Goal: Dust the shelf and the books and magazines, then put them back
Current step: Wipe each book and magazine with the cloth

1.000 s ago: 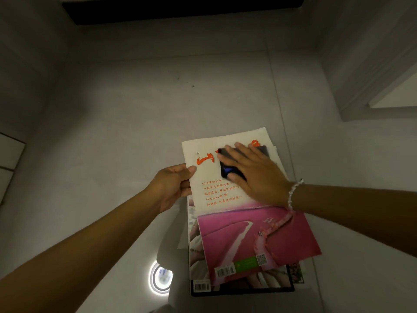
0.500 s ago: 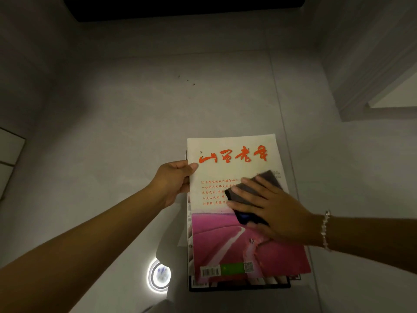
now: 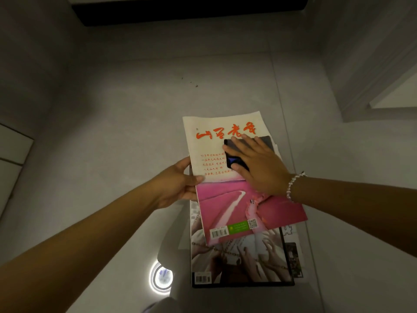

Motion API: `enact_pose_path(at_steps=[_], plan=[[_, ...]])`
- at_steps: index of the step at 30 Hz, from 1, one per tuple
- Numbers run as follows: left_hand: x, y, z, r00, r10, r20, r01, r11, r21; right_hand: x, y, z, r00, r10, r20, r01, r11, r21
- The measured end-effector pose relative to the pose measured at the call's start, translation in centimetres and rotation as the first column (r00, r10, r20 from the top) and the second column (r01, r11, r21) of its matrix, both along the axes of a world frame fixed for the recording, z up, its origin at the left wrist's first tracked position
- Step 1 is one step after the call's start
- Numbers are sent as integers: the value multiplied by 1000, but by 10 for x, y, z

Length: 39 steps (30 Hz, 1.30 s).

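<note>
A magazine with a cream top, red brush lettering and a pink lower half lies tilted on a stack of magazines on the grey floor. My left hand grips its left edge, thumb on the cover. My right hand lies flat on the upper part of the cover and presses a dark cloth with a blue patch against it. A bead bracelet is on the right wrist. Most of the cloth is hidden under the fingers.
Grey tiled floor all around. A dark band runs under the far wall. A white door frame stands at the right, white cabinet panels at the left. A round lamp reflection glows beside the stack.
My right hand has slid the cloth from the cover's lower middle back up toward the title. The top magazine has turned, its lower end swinging right on the stack. The left hand keeps its hold.
</note>
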State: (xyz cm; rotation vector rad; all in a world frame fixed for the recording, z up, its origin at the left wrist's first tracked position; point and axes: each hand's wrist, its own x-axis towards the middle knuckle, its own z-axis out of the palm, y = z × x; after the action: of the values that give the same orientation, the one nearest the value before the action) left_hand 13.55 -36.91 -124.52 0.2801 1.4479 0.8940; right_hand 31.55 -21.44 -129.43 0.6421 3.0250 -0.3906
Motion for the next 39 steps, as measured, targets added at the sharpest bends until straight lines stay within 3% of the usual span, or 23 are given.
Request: enact_pose_path(at_steps=[4, 8, 10, 13, 16, 20, 25, 28, 36, 39], plan=[[1, -4, -11, 998, 66, 10, -66, 997, 45, 8, -57, 8, 995, 104, 7, -104, 993, -48], [0, -8, -12, 997, 44, 65, -49, 996, 75, 35, -73, -1, 952, 305, 16, -306, 950, 62], [1, -8, -13, 997, 55, 61, -60, 995, 76, 44, -50, -4, 962, 273, 9, -273, 962, 26], [4, -7, -15, 993, 98, 67, -103, 992, 74, 51, -28, -4, 999, 46, -11, -46, 999, 7], [7, -7, -16, 987, 144, 77, -149, 987, 65, 45, -55, -4, 996, -78, -43, 79, 996, 35], [9, -9, -16, 969, 199, 144, -208, 977, 47, 30, -118, -5, 994, 82, -68, -80, 996, 37], [8, -7, -16, 976, 184, 117, -188, 982, 27, 47, -84, -5, 972, 234, -6, -233, 970, 71], [7, -7, -16, 979, 181, 99, -183, 983, 13, 68, -56, -5, 997, 72, -4, -72, 997, -37], [9, -6, -10, 980, 181, 87, -182, 983, 6, 70, -13, -2, 980, -186, -68, 179, 979, -101], [8, -4, -1, 986, 161, 50, -163, 986, 39, 63, -9, 5, 959, -277, -67, 249, 928, -276]])
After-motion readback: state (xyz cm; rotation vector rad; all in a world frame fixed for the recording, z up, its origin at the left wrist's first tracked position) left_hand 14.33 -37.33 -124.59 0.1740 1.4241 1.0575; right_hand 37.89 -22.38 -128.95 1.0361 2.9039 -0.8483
